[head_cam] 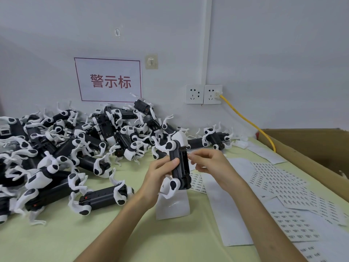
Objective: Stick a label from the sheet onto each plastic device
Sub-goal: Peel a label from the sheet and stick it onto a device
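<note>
My left hand [160,173] grips a black and white plastic device [179,163], held upright above the table centre. My right hand [207,163] is at the device's right side, its fingertips pinched together against the black body; whether a label sits between them is too small to tell. Label sheets [279,182] with rows of small printed labels lie spread on the table to the right. One label sheet [197,183] lies just behind the held device. A big pile of the same devices [75,148] covers the left and back of the table.
An open cardboard box [311,148] stands at the right edge. A yellow cable [249,121] runs from the wall sockets [204,94] down behind the box. A white block [172,207] stands below the held device. The green table top [113,233] shows in front.
</note>
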`<state>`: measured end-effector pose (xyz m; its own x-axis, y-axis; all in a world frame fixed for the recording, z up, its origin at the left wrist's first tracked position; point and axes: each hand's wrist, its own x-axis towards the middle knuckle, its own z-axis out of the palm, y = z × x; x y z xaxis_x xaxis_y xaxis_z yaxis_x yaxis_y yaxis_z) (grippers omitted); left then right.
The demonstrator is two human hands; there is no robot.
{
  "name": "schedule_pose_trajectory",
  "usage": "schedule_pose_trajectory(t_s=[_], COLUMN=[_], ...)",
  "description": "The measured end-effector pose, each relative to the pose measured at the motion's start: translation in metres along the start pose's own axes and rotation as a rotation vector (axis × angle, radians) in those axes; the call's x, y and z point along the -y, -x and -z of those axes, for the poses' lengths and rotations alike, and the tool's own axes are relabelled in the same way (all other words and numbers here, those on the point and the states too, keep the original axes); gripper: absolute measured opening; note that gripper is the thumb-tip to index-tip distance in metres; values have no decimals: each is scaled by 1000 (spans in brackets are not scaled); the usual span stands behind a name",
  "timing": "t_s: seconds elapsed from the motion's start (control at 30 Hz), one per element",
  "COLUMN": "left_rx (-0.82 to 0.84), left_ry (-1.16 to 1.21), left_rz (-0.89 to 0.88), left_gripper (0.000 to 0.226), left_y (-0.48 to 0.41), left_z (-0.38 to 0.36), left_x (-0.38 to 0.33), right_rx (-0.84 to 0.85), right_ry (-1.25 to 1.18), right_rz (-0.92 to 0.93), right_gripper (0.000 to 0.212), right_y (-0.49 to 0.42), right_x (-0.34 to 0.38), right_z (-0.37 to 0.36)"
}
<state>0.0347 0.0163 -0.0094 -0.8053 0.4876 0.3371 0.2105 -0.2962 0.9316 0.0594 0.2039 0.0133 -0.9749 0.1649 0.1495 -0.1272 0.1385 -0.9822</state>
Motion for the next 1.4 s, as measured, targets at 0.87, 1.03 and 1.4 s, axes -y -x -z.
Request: schedule_pose_trajectory(t_s=[0.87, 1.03, 1.4], left_rx=[-293, -275, -238], left_ry=[450, 567, 600], left_rz=[83, 71, 113], left_gripper=[19, 18, 15], left_y=[-6, -7, -6], left_z=[15, 16, 16], left_x=[-2, -2, 0], right_rx=[174, 393, 434], right_ry=[-457, -414, -562], right_rz=[84, -39, -126], right_gripper=[28, 41, 54], right_y=[10, 20, 26], right_x=[8, 2, -3], right_z=[-28, -57, -66])
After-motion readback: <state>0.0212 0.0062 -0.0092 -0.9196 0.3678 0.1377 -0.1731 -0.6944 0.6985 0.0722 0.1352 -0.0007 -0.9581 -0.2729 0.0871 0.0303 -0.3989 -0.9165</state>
